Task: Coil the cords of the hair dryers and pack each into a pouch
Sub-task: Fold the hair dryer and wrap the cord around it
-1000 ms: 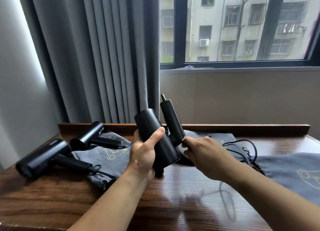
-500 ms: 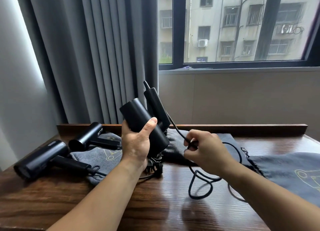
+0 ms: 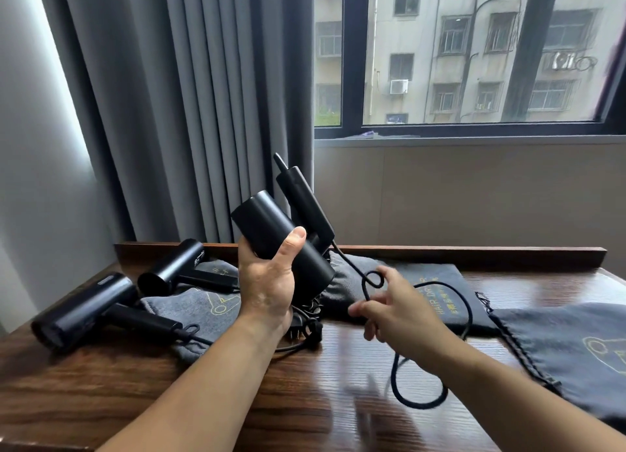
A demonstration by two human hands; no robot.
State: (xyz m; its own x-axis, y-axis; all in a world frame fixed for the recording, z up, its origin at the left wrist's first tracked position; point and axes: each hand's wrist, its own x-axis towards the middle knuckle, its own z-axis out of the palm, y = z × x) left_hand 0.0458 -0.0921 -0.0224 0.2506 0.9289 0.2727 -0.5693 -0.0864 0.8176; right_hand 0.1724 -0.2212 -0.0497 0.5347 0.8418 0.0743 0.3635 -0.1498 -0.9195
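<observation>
My left hand (image 3: 267, 289) grips the barrel of a black hair dryer (image 3: 288, 245), held tilted above the table with its folded handle pointing up. Its black cord (image 3: 420, 404) drops from the handle, makes a small loop, passes my right hand (image 3: 399, 309) and lies in a big loop on the table. My right hand's fingers are spread loosely with the cord running across them. Two more black hair dryers (image 3: 84, 309) (image 3: 172, 265) lie at the left on a grey pouch (image 3: 203, 306). A dark pouch (image 3: 437, 289) lies in the middle and another pouch (image 3: 576, 343) at the right.
The wooden table (image 3: 169, 401) has a raised back edge (image 3: 474, 253). A black plug (image 3: 301, 329) with tangled cord lies under the held dryer. Grey curtains (image 3: 203, 113) hang behind on the left, with a window on the right.
My left hand has raised the dryer and tilted it a little. My right hand went from pinching the cord to loose, spread fingers and moved right, and the cord loop on the table shifted right.
</observation>
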